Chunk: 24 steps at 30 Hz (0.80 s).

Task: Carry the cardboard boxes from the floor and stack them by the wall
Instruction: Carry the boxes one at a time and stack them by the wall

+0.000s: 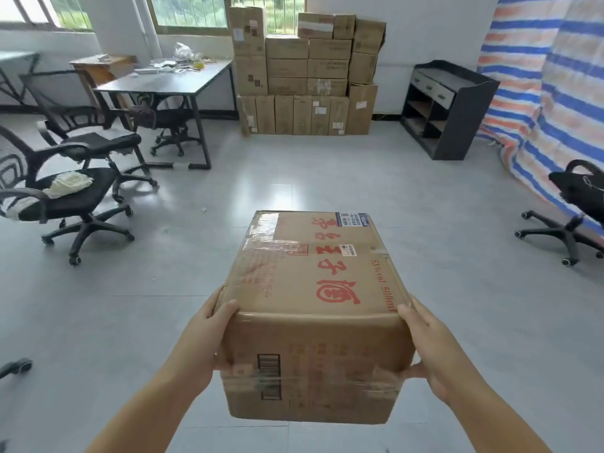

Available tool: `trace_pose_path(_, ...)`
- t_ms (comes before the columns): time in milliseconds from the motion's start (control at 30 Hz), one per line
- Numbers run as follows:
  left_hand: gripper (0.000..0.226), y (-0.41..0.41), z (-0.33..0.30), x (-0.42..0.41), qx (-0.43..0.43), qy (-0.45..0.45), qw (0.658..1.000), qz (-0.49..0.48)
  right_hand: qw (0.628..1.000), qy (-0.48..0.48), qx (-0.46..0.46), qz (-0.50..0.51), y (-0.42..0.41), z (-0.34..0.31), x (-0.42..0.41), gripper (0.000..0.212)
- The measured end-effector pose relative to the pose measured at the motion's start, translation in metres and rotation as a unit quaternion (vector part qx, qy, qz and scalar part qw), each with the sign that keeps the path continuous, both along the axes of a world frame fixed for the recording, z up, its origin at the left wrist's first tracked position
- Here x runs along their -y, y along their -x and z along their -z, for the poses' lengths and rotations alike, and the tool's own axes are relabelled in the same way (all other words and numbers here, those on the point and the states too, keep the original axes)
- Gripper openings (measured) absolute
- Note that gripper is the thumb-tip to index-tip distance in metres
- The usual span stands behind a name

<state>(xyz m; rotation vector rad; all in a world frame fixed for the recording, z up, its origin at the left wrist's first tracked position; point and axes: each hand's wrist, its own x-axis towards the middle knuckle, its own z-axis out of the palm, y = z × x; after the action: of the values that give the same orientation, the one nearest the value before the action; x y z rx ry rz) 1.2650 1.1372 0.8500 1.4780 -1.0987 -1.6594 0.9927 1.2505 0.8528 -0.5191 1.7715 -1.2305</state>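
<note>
Facing the far wall, the view centres on a cardboard box (313, 308) held clear of the grey tiled floor (425, 256) between both hands. Its top face bears large red Chinese characters, of which "王子酒" can be read, and along the right edge the print "53%vol 500ml". Two small printed labels sit on the top, one at the far right corner and one near the middle; clear tape crosses the left part. A black barcode shows on the near face, beside faint red print too blurred to read. The left hand (209, 335) grips the box's left near corner, thumb lying on the top edge and fingers curled onto the side. The right hand (428, 348) clasps the right near corner in the same way, thumb at the top edge, one fingertip showing under the near face.

Beyond the box, against the wall, stands a stack of cardboard boxes (307, 76), some with white labels too small to read. Left of the stack are a dark table (170, 83) and three office chairs (65, 197). Right of the stack stands a dark cabinet (454, 109), then a striped tarpaulin (555, 93) and a fourth chair (572, 207).
</note>
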Motion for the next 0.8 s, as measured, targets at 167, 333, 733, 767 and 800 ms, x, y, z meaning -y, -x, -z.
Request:
trace_pose_path(167,0.03,0.019,0.013,0.08,0.006,-0.013,0.999,-0.037,0.999,-0.024,0.005,-0.03,0.026,0.014,0.098,0.033)
trace_pose_path(333,0.031,0.036,0.024,0.192,0.02,-0.019,0.999,-0.041,0.999,-0.038,0.006,-0.02,0.042,0.03,0.213,0.033)
trace_pose_path(733,0.025,0.073,0.004,0.464,0.03,0.02,0.999,0.007,0.999,-0.017,0.03,0.023,0.067,0.019,0.461,0.032)
trace_pose_path(767,0.025,0.079,0.004,0.481,0.033,0.016,0.999,0.006,0.999,-0.02,0.032,0.025,0.072,0.021,0.477,0.032)
trace_pose_path(800,0.025,0.085,0.006,0.498,0.035,0.012,0.999,0.006,0.999,-0.024,0.035,0.025,0.079,0.022,0.494,0.032)
